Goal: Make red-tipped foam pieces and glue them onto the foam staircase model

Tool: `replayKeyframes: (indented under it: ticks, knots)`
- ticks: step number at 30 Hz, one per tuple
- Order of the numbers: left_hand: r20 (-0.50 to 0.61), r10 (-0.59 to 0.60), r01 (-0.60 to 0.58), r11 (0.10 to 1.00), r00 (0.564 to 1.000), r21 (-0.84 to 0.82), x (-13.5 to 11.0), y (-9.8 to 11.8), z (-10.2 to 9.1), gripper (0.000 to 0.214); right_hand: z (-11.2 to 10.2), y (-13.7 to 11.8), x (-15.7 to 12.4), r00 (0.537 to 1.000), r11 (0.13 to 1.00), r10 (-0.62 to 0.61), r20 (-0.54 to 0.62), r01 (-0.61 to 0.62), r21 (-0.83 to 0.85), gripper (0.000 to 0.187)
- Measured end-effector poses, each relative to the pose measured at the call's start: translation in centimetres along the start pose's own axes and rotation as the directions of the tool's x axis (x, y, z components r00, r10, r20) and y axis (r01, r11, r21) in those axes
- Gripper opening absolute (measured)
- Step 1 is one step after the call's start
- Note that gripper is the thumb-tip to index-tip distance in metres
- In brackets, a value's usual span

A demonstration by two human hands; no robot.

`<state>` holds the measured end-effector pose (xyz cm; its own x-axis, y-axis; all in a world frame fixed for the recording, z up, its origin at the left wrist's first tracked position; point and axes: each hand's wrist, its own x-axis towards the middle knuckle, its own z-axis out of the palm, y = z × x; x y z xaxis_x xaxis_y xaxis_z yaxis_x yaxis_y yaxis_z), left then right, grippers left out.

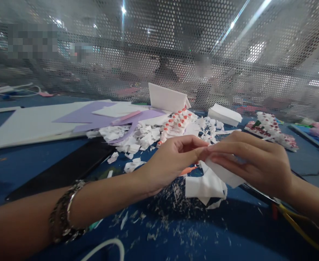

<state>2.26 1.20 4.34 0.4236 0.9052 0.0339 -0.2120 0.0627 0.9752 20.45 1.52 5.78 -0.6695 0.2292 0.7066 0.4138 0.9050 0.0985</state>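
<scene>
- Left hand (pixel 173 159) and right hand (pixel 253 163) are meeting fingertip to fingertip, fingers pinching together on a white foam piece (pixel 207 183).
- Scraps (pixel 137 139) are lying beyond, on the blue table (pixel 18 166).

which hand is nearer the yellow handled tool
Right. The yellow-handled tool lies just under the wrist of the right hand; the left hand is farther, across the white piece both hold.

Behind the scrap pile (pixel 132 137) a mesh wall (pixel 159 47) shuts the way, and a white card (pixel 166 98) stands up there. In front and left of the pile, the blue table (pixel 18 166) is open. Right of it, the left hand (pixel 170 159), right hand (pixel 252 163) and their white piece (pixel 205 185) block the path.
</scene>
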Motion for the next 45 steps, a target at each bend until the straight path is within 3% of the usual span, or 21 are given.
replayKeyframes:
  ticks: [3, 12, 18, 26, 32, 35, 39, 45]
  knots:
    - [0.031, 0.02, -0.02, 1.0, 0.999, -0.018, 0.1, 0.0, -0.2, 0.008, -0.2, -0.3, 0.1, 0.998, 0.997, 0.056, 0.005, -0.056, 0.045, 0.015]
    - [0.095, 0.033, -0.041, 0.996, 0.995, 0.08, 0.3, 0.0, -0.8, 0.011, -1.5, -0.2, 0.0, 0.995, 0.993, -0.038, 0.089, 0.047, -0.106, 0.018]
    - [0.103, -0.002, -0.013, 0.989, 0.995, 0.144, 0.2, 0.2, -0.7, 0.014, -1.4, 0.2, -0.5, 0.988, 0.991, -0.036, 0.147, 0.054, -0.123, 0.022]
    - [0.113, -0.024, 0.006, 0.988, 0.993, 0.152, 0.2, 0.1, -0.5, 0.017, -1.4, 0.5, -0.5, 0.965, 0.952, -0.214, 0.154, 0.241, -0.186, 0.02]
    - [0.096, 0.103, -0.122, 0.968, 0.99, 0.22, 0.0, -0.1, -0.3, 0.014, -1.1, 0.5, -0.2, 0.992, 0.989, -0.085, 0.093, 0.095, -0.115, 0.008]
    - [0.096, 0.225, -0.244, 0.912, 0.97, 0.328, -0.2, -0.1, -0.3, 0.011, -0.9, 0.5, -0.2, 0.996, 0.998, -0.012, 0.084, 0.017, -0.063, 0.009]
    - [0.121, 0.388, -0.392, 0.765, 0.914, 0.51, -0.4, -0.2, -0.5, 0.01, -0.7, 0.6, -0.3, 0.996, 0.999, 0.046, 0.074, -0.044, -0.026, 0.008]
    - [0.202, 0.471, -0.488, 0.629, 0.858, 0.604, -0.5, -0.1, -0.5, 0.009, -0.8, 0.1, 0.1, 0.993, 0.995, 0.102, 0.051, -0.102, 0.006, 0.004]
